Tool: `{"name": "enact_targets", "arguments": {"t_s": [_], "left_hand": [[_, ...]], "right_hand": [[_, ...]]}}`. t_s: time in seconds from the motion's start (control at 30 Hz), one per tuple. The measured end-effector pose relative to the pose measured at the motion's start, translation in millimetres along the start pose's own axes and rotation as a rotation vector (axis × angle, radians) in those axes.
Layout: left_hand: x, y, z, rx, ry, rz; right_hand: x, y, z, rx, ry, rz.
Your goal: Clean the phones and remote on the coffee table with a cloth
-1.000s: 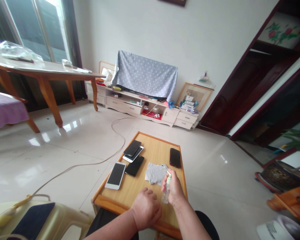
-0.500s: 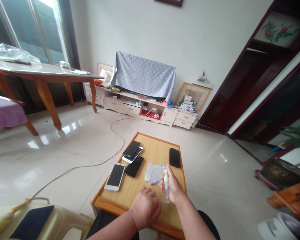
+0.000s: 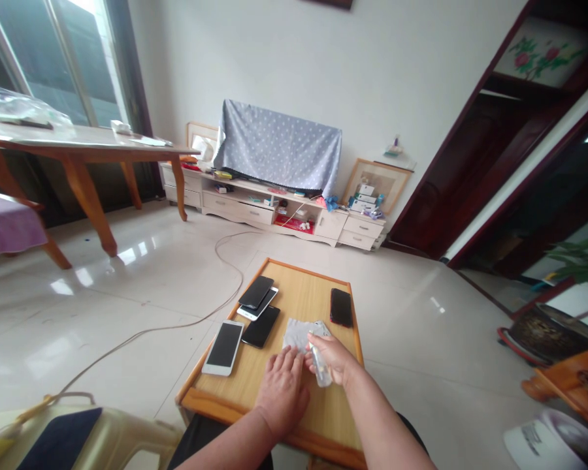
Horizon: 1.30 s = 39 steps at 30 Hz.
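My right hand (image 3: 336,359) grips a small clear spray bottle (image 3: 318,362), tilted with its nozzle toward the grey cloth (image 3: 298,334) lying on the low wooden table (image 3: 318,421). My left hand (image 3: 283,386) rests flat on the tabletop, its fingers stretched out and reaching the near edge of the cloth. Left of the cloth lie a white-framed phone (image 3: 222,346), a black phone (image 3: 261,326) and a stack of two phones (image 3: 257,295). Another black phone (image 3: 342,307) lies at the far right of the table.
A long cable (image 3: 176,320) runs across the shiny tiled floor to the left. A large wooden table (image 3: 78,147) and a purple-covered seat (image 3: 7,225) stand at the left. A TV stand with a cloth-covered screen (image 3: 277,147) lines the far wall. A cream stool (image 3: 93,431) is at my near left.
My right hand has tipped the bottle from upright down toward the cloth and moved forward. My left hand has opened from a loose fist and slid forward to the cloth's edge.
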<state>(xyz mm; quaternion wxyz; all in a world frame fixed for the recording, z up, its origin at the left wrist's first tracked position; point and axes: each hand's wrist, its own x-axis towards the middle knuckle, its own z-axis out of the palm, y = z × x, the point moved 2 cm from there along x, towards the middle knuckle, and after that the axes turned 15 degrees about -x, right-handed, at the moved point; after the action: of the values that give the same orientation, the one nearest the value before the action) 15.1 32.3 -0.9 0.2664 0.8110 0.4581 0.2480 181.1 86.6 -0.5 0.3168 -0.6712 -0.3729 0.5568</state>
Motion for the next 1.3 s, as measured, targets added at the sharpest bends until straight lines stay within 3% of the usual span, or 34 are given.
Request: {"name": "enact_targets", "arguments": {"t_s": [0.13, 0.5, 0.9, 1.13, 1.3], "left_hand": [[1.1, 2.1, -1.6, 0.014, -0.021, -0.031], [1.3, 8.2, -6.1, 0.027, -0.036, -0.024], [1.8, 8.7, -5.1, 0.019, -0.016, -0.006], [2.3, 10.6, -6.6, 0.01, -0.017, -0.006], [1.7, 6.4, -4.0, 0.004, -0.018, -0.008]], "right_hand": [[4.5, 1.3, -9.3, 0.0, -0.028, 0.047], [-4.1, 22.6, -39.4, -0.005, 0.095, 0.003], [-6.1, 21.8, -27.1, -0.136, 0.162, -0.104], [-6.4, 25.1, -45.5, -0.078, 0.335, -0.131], [-10.0, 5.5, -43.6, -0.012, 0.42, -0.274]]}}
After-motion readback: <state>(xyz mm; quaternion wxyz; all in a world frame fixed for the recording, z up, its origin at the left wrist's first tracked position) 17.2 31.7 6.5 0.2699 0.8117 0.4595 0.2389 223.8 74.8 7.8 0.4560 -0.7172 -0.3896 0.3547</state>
